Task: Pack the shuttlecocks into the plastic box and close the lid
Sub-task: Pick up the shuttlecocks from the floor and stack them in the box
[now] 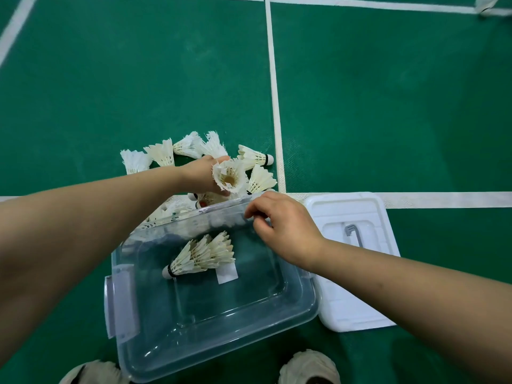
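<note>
I saw my left hand (201,175) gripping one shuttlecock (229,178) over the loose pile (253,157) just beyond the plastic box (221,322), while my right hand (285,231) pinched its far rim above the nested stack (202,256) lying inside.

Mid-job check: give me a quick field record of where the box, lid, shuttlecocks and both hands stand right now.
plastic box: open, on the green floor
left hand: holds one shuttlecock, feathers toward the camera, beyond the box's far rim
right hand: fingers curled on the far rim
nested stack: lying sideways inside the box
loose shuttlecocks: many on the floor beyond the box
lid: off, flat on the floor right of the box
status: packing barely begun; lid not yet on
</note>
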The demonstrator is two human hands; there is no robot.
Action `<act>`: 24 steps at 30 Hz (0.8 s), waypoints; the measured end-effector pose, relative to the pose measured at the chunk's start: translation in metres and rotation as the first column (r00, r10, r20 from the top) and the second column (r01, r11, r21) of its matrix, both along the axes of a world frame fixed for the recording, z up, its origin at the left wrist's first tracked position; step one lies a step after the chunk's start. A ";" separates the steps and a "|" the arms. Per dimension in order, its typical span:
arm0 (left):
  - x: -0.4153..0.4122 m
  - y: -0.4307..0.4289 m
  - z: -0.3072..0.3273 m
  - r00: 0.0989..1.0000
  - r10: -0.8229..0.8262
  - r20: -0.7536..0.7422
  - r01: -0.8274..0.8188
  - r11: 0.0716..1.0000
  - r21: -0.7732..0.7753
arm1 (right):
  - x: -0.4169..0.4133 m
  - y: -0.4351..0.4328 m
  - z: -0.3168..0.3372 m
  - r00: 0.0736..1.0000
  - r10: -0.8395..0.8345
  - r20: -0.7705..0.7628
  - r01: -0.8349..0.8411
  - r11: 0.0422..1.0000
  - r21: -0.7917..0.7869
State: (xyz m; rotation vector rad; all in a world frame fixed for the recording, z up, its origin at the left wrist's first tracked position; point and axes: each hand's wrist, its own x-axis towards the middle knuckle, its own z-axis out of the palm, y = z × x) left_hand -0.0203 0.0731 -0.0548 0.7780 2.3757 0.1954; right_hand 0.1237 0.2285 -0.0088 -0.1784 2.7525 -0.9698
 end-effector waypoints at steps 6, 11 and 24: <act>-0.003 -0.006 0.006 0.999 0.050 -0.019 -0.049 0.998 0.046 | 0.000 -0.001 0.002 1.000 -0.002 0.005 0.002 1.000 -0.002; -0.007 -0.012 0.019 0.991 0.128 -0.043 -0.124 0.989 0.074 | -0.001 -0.002 0.004 1.000 -0.020 0.022 0.021 1.000 -0.019; -0.022 -0.038 0.131 0.985 0.043 -0.166 -0.058 0.995 -0.086 | -0.032 -0.018 0.051 0.981 -0.122 -0.152 0.106 0.989 -0.106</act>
